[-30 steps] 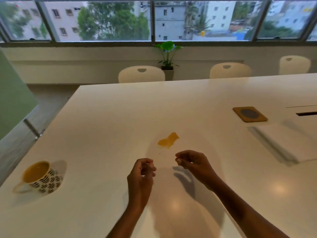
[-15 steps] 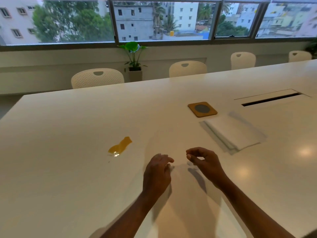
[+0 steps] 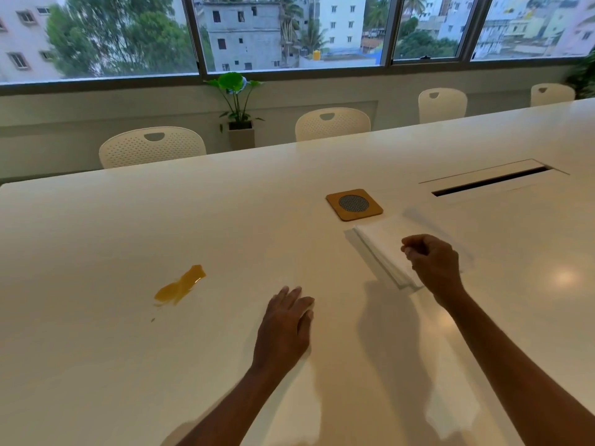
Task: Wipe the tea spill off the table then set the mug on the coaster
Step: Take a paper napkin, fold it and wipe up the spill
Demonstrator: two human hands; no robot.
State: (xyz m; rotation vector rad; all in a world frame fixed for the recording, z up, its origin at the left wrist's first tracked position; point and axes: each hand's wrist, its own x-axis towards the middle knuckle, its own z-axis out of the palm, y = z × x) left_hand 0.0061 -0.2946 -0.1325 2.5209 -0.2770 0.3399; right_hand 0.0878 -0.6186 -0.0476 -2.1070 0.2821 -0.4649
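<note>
An amber tea spill (image 3: 180, 286) lies on the white table (image 3: 96, 349), left of centre. A square cork coaster (image 3: 354, 204) with a dark round middle sits further back on the right. Just in front of it lies a stack of white napkins (image 3: 383, 243). My right hand (image 3: 433, 267) hovers over the near end of that stack with its fingers curled, and I see nothing held in it. My left hand (image 3: 285, 329) rests flat on the table, fingers straight, to the right of the spill. The mug is out of view.
A long cable slot (image 3: 489, 181) is cut into the table at the back right. Several white chairs (image 3: 151, 146) stand along the far edge. A potted plant (image 3: 238, 107) stands under the windows.
The view has swung right, so the mug has left the frame. My right hand has reached forward to the napkin stack. My left hand has flattened onto the table.
</note>
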